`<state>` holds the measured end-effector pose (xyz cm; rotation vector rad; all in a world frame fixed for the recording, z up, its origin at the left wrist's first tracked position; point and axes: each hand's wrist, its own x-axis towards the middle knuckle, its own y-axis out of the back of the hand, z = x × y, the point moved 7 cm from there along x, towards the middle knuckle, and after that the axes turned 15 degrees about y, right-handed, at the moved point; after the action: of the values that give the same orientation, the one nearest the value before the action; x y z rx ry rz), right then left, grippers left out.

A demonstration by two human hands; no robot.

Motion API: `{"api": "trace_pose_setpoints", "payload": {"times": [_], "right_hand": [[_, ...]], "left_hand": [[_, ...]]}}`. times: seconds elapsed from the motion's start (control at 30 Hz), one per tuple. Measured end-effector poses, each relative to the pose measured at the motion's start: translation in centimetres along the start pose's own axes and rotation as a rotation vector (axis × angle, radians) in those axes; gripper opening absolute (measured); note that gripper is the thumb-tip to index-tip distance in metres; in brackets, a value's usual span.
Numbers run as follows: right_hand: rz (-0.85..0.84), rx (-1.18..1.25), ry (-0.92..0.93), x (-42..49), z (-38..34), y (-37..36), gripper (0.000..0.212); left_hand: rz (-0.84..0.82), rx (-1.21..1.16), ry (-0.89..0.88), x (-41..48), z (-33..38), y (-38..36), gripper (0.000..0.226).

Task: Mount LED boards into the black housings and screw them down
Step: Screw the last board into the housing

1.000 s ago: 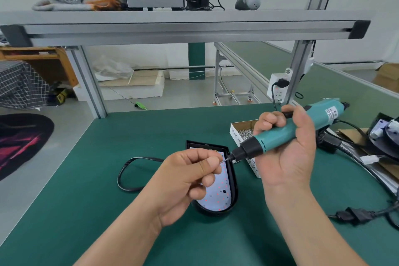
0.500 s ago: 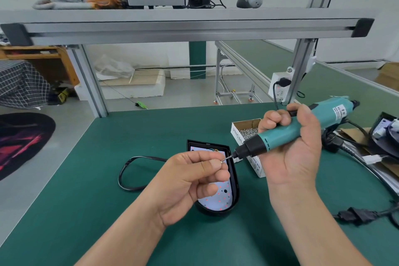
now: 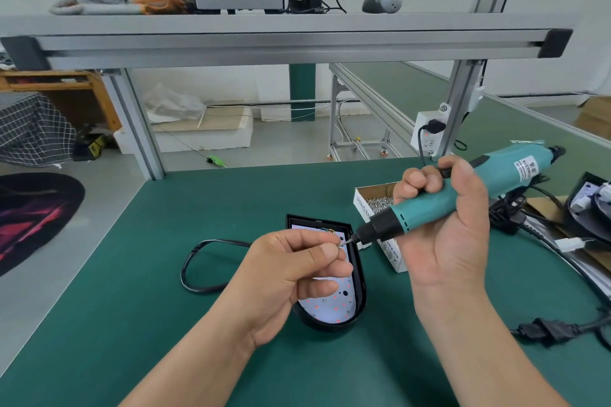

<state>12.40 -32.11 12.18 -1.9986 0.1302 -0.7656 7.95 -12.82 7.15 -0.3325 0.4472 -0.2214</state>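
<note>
A black housing [image 3: 360,281] lies on the green mat with a white LED board [image 3: 334,307] seated inside it, red dots across the board. My left hand [image 3: 291,277] hovers over the housing, thumb and forefinger pinching a tiny screw at the tip of the bit. My right hand [image 3: 446,228] grips a teal electric screwdriver [image 3: 439,201], held slanted with its bit pointing left toward my left fingertips. The housing's black cable [image 3: 198,258] loops off to the left.
An open cardboard box of screws [image 3: 377,205] stands just right of the housing. Black power cords and a plug [image 3: 545,330] trail across the right side. Another black housing [image 3: 591,208] sits at the right edge. An aluminium shelf frame [image 3: 284,40] spans overhead.
Both hands rose slightly and stayed together; the screwdriver bit remains at my left fingertips. The housing has not moved.
</note>
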Motion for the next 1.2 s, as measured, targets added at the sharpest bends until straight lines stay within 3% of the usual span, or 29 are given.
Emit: {"api": "trace_pose_setpoints", "payload": {"times": [0.1,0.27,0.43,0.6,0.87,1.07,1.13,1.2], "right_hand": [[-0.089,-0.033,0.013,-0.1,-0.3,-0.6,0.014],[-0.175,-0.061,0.031,-0.2,-0.2,-1.5,0.007],[0.044,-0.075,-0.025,-0.7,1.5,0.4,0.011],[0.212,-0.047,-0.057,-0.8,2.4,2.3,0.018],[0.266,-0.03,-0.066,-0.6,2.5,3.1,0.022],[0.265,-0.011,-0.064,-0.5,2.5,3.2,0.023],[0.266,-0.019,-0.048,-0.3,2.4,3.4,0.023],[0.264,-0.04,-0.028,0.2,2.1,3.7,0.022]], "left_hand": [[0.054,0.017,-0.029,0.1,0.1,0.2,0.007],[0.149,0.104,-0.1,0.0,0.2,0.6,0.018],[0.25,0.156,-0.198,0.2,0.5,1.1,0.028],[0.251,0.185,-0.198,0.5,0.3,1.0,0.027],[0.192,0.153,-0.155,0.5,0.1,0.8,0.011],[0.224,0.134,-0.13,0.9,0.1,1.7,0.026],[0.308,0.209,-0.178,1.1,0.6,2.8,0.026],[0.515,0.384,-0.244,1.3,1.4,4.8,0.023]]}}
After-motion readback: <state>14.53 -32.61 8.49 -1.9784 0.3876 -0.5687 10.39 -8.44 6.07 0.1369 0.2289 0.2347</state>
